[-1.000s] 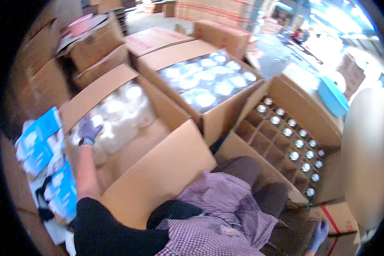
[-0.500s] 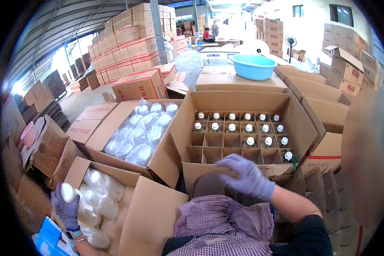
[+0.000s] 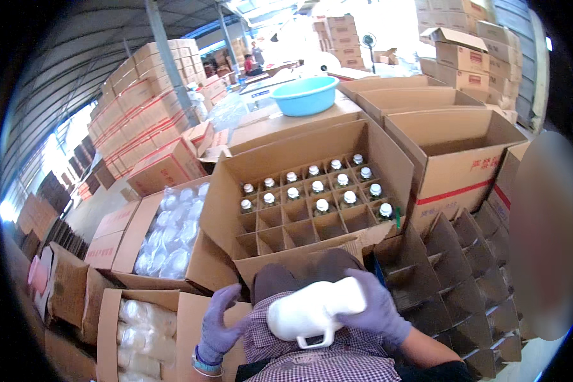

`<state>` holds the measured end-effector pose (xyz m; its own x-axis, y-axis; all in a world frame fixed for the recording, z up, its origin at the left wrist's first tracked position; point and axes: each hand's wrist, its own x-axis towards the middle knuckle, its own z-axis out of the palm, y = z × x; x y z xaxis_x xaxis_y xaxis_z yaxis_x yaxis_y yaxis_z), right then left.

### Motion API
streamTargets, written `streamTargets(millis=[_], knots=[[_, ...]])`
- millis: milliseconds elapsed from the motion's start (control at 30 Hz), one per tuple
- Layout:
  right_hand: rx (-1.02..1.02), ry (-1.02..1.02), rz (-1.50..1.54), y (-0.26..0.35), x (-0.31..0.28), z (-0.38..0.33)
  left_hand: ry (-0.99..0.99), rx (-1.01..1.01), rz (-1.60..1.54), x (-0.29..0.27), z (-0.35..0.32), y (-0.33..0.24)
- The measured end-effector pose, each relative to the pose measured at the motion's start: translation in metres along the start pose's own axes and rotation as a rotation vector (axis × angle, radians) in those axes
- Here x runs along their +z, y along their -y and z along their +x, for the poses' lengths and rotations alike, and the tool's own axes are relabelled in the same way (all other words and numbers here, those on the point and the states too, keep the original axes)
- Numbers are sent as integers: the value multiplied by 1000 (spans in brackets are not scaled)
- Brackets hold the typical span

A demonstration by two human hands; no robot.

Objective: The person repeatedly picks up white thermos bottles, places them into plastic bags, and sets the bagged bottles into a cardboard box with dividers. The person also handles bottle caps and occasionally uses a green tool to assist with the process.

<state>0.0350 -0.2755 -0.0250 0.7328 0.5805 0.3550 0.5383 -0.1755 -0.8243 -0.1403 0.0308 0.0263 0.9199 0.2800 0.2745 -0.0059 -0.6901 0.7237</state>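
Note:
My right hand [image 3: 377,309], in a purple glove, grips a white plastic-wrapped bottle [image 3: 312,312] held over my lap. My left hand [image 3: 219,319], also gloved, hovers with fingers spread just left of the bottle, apart from it. Directly in front stands an open cardboard box with a divider grid [image 3: 299,232]. Its far rows hold several capped bottles [image 3: 318,188]. The near cells look empty.
Open boxes of wrapped bottles sit at left [image 3: 172,232] and lower left [image 3: 140,331]. A loose cardboard divider grid [image 3: 471,280] lies at right, by an empty open box [image 3: 458,149]. A blue basin [image 3: 307,95] rests on cartons behind. Stacked cartons [image 3: 140,114] fill the background.
My view swung from the left boxes to the divider box. The left hand left the lower-left box and came to my lap. The right hand now grips a wrapped bottle.

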Motion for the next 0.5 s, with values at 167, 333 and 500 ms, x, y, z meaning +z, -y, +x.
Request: streamTargets(millis=[167, 333, 500], knots=[[694, -33, 376, -86, 12, -69, 160, -16, -358, 89, -25, 49], [542, 23, 560, -60, 19, -26, -325, 47, -120, 112, 4, 77], [-682, 176, -139, -16, -2, 59, -264, -514, -770, 62, 58, 123]])
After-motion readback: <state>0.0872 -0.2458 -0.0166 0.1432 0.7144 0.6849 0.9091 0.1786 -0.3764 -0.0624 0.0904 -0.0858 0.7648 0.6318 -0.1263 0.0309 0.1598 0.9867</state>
